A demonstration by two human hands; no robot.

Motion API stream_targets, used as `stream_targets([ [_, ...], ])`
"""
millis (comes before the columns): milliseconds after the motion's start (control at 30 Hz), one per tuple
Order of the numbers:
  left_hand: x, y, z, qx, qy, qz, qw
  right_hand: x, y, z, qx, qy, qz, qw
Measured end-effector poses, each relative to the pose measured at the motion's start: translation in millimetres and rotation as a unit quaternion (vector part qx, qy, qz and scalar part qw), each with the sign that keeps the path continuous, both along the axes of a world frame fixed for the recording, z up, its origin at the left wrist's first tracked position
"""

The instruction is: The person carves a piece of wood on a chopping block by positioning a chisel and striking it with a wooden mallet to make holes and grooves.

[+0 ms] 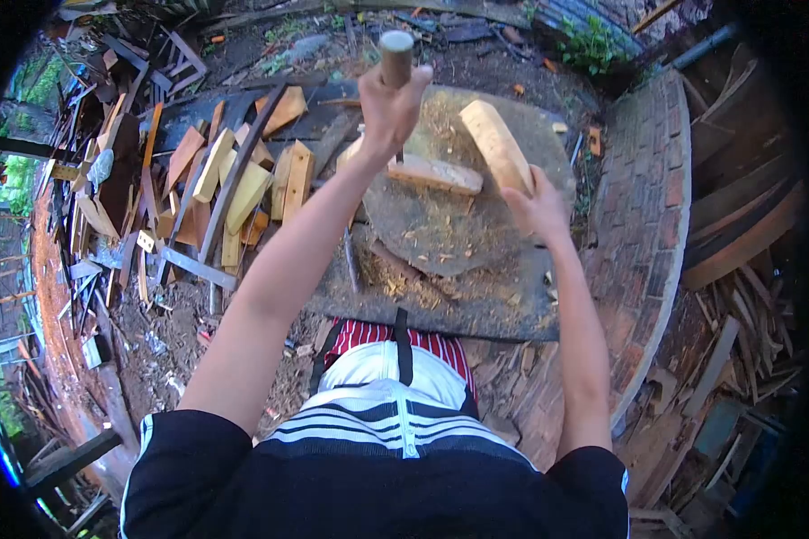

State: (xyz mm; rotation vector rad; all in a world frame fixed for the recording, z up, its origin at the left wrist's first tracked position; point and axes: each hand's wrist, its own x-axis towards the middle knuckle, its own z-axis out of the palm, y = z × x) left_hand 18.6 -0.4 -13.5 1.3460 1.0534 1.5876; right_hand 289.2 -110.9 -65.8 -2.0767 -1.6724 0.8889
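Observation:
My left hand [388,112] is raised over the work surface, its fingers wrapped round a thick round wooden handle [396,61] whose pale end points up at me. What the handle belongs to is mostly hidden behind the hand and wrist; a narrow dark bit shows just below. At the right, my right hand [539,205] grips the near end of a pale, slightly curved wooden block [494,144], tilted up and away to the left. Between the hands, another wooden block [440,175] lies on the worn, rounded board [422,229], which carries chips and shavings.
Cut wood pieces [243,180] lie heaped left of the board. A dark stick [351,260] and a brown wood strip [400,260] rest near its front edge. A low curved brick wall [643,207] bounds the right side, with scrap wood [737,359] beyond it.

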Motion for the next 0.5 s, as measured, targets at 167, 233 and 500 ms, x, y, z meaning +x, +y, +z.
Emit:
stream_targets([
  [167,3,-6,4,-0.017,0.002,0.006,1.000,-54,14,179,0.320,0.166,0.075,0.930],
  [233,3,-4,2,-0.006,0.002,-0.006,1.000,-87,12,237,0.389,0.156,0.098,0.903],
  [500,9,-13,16,-0.001,-0.037,-0.024,0.999,-117,16,300,0.061,-0.010,0.266,0.962],
])
